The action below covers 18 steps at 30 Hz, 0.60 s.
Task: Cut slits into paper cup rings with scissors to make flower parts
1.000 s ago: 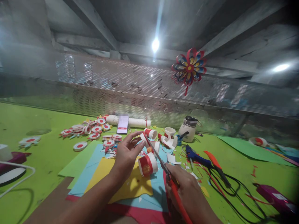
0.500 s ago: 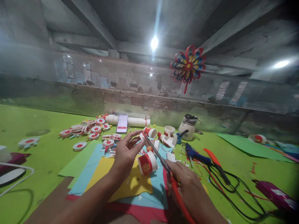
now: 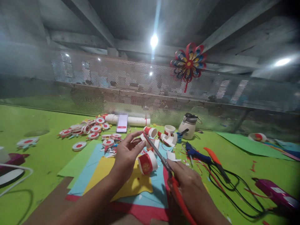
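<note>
My left hand [image 3: 128,153] pinches a small white-and-red piece of paper cup [image 3: 142,137] between thumb and fingers. In my right hand [image 3: 187,179] is a pair of scissors [image 3: 162,155] with red handles, its blades pointing up and left with the tips at that piece. Whether the blades are parted is hard to tell. Below them a red-and-white paper cup [image 3: 147,162] lies tilted on its side over yellow paper [image 3: 131,184]. Further cut cups, including one white cup [image 3: 169,130], sit just beyond the hands.
Several red-and-white paper discs [image 3: 79,146] are heaped at left, before a white tube [image 3: 138,121] and a phone [image 3: 122,123]. On the right lie a blue glue gun [image 3: 198,153], orange-handled pliers [image 3: 217,162], black cable and a purple device [image 3: 276,193]. A jar [image 3: 188,126] stands behind.
Both hands keep nearly the same pose with scissors and cup piece. The loose cup below has rolled a little, its round print turning up. The view has shifted slightly.
</note>
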{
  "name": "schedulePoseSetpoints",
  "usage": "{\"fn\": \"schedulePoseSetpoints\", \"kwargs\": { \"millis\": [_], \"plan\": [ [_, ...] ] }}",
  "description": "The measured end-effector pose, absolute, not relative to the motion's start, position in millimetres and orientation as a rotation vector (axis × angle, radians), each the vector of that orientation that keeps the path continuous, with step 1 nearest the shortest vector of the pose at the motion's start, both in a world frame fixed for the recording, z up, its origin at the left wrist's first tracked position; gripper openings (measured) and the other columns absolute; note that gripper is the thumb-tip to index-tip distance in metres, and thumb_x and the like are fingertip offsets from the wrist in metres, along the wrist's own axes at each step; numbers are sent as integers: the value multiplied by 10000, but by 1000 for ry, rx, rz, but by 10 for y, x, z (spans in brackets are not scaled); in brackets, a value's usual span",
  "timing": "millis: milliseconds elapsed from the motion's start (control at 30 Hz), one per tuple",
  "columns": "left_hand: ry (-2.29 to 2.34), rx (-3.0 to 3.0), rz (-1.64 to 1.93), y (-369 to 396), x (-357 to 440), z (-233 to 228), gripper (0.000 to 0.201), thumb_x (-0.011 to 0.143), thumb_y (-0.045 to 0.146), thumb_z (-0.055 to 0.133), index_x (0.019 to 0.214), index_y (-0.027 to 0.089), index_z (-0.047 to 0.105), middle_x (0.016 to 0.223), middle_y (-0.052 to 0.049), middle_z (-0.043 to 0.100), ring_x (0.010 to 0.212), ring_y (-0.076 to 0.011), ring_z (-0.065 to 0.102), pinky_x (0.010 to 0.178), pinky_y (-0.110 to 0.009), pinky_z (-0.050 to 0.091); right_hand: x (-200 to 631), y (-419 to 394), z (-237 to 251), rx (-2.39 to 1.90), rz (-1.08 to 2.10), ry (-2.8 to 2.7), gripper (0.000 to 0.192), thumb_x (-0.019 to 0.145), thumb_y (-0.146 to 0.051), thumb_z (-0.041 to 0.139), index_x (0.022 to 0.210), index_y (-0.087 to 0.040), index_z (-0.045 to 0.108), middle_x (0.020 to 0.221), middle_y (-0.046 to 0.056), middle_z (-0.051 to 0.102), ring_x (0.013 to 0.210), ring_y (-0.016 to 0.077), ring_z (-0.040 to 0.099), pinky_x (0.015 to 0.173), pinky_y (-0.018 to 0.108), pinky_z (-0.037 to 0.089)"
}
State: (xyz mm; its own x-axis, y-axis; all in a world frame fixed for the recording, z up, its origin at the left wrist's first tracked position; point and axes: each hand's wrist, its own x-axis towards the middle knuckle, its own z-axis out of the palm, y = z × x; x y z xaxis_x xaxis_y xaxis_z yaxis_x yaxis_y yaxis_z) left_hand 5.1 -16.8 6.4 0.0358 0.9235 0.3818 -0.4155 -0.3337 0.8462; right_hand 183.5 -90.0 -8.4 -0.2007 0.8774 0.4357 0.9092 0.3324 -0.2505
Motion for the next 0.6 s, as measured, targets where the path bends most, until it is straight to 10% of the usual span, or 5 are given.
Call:
{"fn": "schedulePoseSetpoints", "kwargs": {
  "millis": [600],
  "plan": [
    [583,1225,1531,-144,55,38,354,693,252,686,1031,170,620,970,-87,687,963,-229,618,814,-326,496,1861,-881,-44,-1615,-79,-2117,464,744,-68,453,1189,-140,563,943,133,610,852,267,572,761,409,469]
  ]
}}
